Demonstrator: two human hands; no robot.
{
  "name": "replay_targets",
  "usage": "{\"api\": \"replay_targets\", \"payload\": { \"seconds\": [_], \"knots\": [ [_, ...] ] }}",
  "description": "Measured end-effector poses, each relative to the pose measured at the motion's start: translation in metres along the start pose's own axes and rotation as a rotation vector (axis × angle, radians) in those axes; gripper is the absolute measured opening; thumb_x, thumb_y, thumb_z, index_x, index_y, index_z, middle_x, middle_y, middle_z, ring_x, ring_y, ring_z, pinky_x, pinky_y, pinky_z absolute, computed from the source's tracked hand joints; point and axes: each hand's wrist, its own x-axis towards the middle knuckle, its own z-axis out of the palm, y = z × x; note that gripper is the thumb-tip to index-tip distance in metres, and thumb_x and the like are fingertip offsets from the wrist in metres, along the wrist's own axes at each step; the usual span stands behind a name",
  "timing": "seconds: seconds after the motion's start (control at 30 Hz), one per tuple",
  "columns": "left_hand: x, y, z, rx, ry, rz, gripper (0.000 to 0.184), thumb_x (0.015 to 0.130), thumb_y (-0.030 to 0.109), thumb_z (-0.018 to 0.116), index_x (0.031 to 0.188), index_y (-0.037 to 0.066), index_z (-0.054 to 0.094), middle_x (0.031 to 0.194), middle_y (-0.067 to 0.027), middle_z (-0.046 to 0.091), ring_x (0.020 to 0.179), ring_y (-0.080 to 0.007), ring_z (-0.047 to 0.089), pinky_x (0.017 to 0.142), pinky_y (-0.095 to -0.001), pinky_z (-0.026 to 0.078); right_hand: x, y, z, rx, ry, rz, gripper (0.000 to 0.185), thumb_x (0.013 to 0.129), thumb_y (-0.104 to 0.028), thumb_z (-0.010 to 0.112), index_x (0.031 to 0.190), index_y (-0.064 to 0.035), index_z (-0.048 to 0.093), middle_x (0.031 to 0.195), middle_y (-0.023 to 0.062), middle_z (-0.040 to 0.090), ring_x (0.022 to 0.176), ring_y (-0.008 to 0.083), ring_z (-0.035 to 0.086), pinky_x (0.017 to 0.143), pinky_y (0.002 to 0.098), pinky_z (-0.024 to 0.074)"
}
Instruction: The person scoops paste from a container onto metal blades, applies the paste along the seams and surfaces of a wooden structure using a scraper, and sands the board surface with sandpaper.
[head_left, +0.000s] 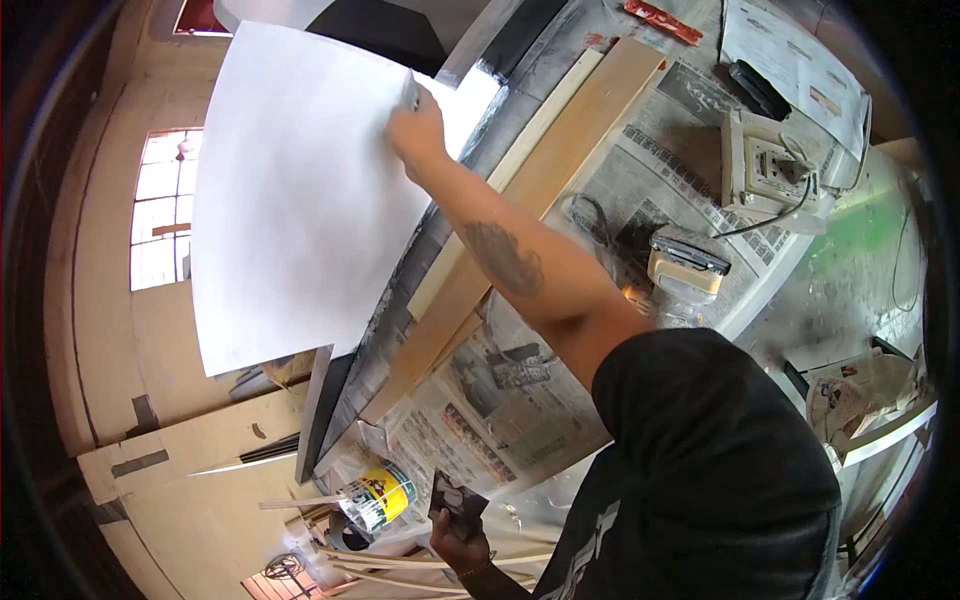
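A large white panel [300, 180] with a curved edge fills the upper left. My right hand [418, 135], on the outstretched arm, is closed round a small grey block [411, 93] against the panel's face near its upper right edge. Low in the view, my left hand [460, 542] grips a dark, folded sheet that looks like sandpaper [457, 503], held away from the panel. Just left of that hand stands a tub with a yellow label [383, 493].
Wooden planks [560, 135] and newspaper [500, 400] lie along the bench. A power outlet box [765, 165] with a cord and a sander-like tool [688, 268] are on the right. Thin wooden strips [400, 565] lie below. A black case-like object [758, 90] rests beside printed sheets [795, 60].
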Motion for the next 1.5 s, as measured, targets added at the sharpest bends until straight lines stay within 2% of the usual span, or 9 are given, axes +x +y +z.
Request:
{"api": "replay_targets", "payload": {
  "seconds": [0.07,0.3,0.57,0.87,1.1,1.23,1.3,1.4,1.5],
  "knots": [
    [-0.002,0.000,0.011,0.012,-0.001,0.013,0.041,0.083,0.018,0.056,0.122,0.004,0.054,0.108,-0.0098,0.065,0.094,-0.0243,0.065,0.080,-0.0360,0.054,0.012,0.027,-0.011,0.109,-0.061,0.037,0.052,0.082,-0.009,0.047,0.132,0.0040,0.045,0.132,0.0264,0.048,0.124,0.0363,0.046,0.107,0.0380,0.0339],
    [-0.007,-0.007,0.009,-0.003,0.067,-0.032,0.040,0.082,0.017,0.056,0.120,0.004,0.056,0.106,-0.0100,0.065,0.093,-0.0263,0.065,0.077,-0.0381,0.055,0.025,0.009,-0.041,0.311,-0.100,0.262,0.052,0.080,-0.004,0.045,0.130,0.0078,0.046,0.116,0.0234,0.060,0.103,0.0319,0.060,0.087,0.0347,0.0477],
    [-0.003,-0.011,0.010,0.025,0.010,-0.038,0.037,0.082,0.020,0.058,0.116,0.007,0.058,0.102,-0.0069,0.068,0.084,-0.0226,0.067,0.067,-0.0308,0.054,0.015,-0.001,0.018,0.164,0.055,0.033,0.051,0.078,-0.007,0.051,0.127,0.0079,0.047,0.128,0.0260,0.047,0.121,0.0380,0.046,0.106,0.0403,0.0336],
    [-0.001,-0.012,0.012,0.010,0.023,-0.037,0.042,0.081,0.019,0.056,0.120,0.003,0.055,0.107,-0.0106,0.065,0.091,-0.0256,0.066,0.074,-0.0354,0.056,-0.018,-0.067,0.068,-0.098,0.174,-0.042,0.064,0.074,-0.013,0.062,0.130,0.0073,0.038,0.130,0.0205,0.040,0.118,0.0398,0.041,0.097,0.0535,0.0367],
    [0.003,-0.012,0.031,-0.027,-0.028,-0.003,0.044,0.081,0.015,0.055,0.123,0.001,0.054,0.109,-0.0124,0.064,0.097,-0.0293,0.065,0.081,-0.0412,0.055,-0.032,-0.046,0.035,-0.091,-0.100,-0.442,0.050,0.081,-0.006,0.051,0.129,0.0054,0.045,0.126,0.0250,0.048,0.118,0.0371,0.048,0.102,0.0409,0.0379],
    [-0.001,-0.015,0.026,-0.031,0.044,-0.022,0.044,0.081,0.015,0.055,0.123,0.001,0.054,0.110,-0.0128,0.064,0.097,-0.0299,0.064,0.082,-0.0426,0.055,0.008,0.011,0.010,-0.038,0.102,-0.106,0.048,0.082,-0.008,0.049,0.127,0.0072,0.048,0.111,0.0228,0.061,0.105,0.0342,0.059,0.091,0.0378,0.0458],
    [0.000,-0.021,0.015,0.108,-0.027,0.040,0.044,0.081,0.015,0.056,0.123,0.000,0.053,0.112,-0.0133,0.063,0.098,-0.0304,0.064,0.084,-0.0437,0.055,0.022,0.011,0.000,0.112,0.007,0.138,0.050,0.080,-0.006,0.047,0.128,0.0099,0.046,0.125,0.0279,0.049,0.120,0.0392,0.046,0.105,0.0399,0.0355],
    [0.000,-0.023,0.012,-0.021,-0.020,-0.019,0.045,0.081,0.015,0.056,0.123,0.000,0.052,0.113,-0.0137,0.062,0.098,-0.0307,0.063,0.085,-0.0439,0.054,0.021,-0.008,0.026,0.119,0.105,0.119,0.046,0.081,-0.006,0.047,0.125,0.0081,0.051,0.113,0.0230,0.061,0.104,0.0335,0.060,0.092,0.0358,0.0454],
    [-0.001,-0.023,0.008,-0.048,-0.030,-0.023,0.046,0.081,0.015,0.056,0.124,0.000,0.051,0.113,-0.0136,0.062,0.099,-0.0307,0.063,0.086,-0.0438,0.054,0.001,-0.053,0.055,0.022,0.113,-0.144,0.049,0.077,-0.006,0.053,0.123,0.0085,0.047,0.122,0.0269,0.047,0.114,0.0417,0.047,0.100,0.0457,0.0382]
  ]
}}
